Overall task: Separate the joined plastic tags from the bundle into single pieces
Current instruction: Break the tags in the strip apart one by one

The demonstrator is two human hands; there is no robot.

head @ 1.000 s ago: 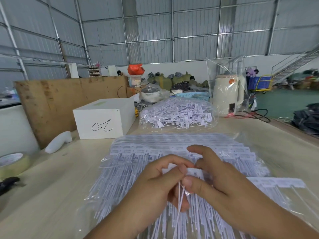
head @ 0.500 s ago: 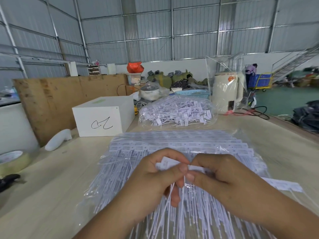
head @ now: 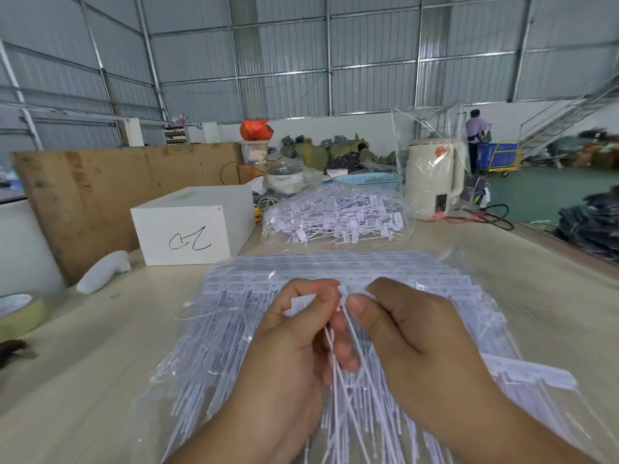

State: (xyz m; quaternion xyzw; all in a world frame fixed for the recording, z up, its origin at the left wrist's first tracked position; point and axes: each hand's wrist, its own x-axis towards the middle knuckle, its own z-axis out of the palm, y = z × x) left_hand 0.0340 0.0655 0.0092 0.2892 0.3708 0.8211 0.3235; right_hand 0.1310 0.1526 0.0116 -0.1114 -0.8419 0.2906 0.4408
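Both hands pinch the joined tags (head: 341, 298) at their flat heads, left hand (head: 294, 333) touching right hand (head: 412, 333); thin tails hang below. Light, springy plastic, likely slippery: hold by the heads.

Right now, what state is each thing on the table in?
Left hand: pinching the joined white plastic tags.
Right hand: pinching the same tags.
Clear bag of joined tags: lying flat under the hands.
Clear bag of loose tags: heaped behind.
White box: closed.
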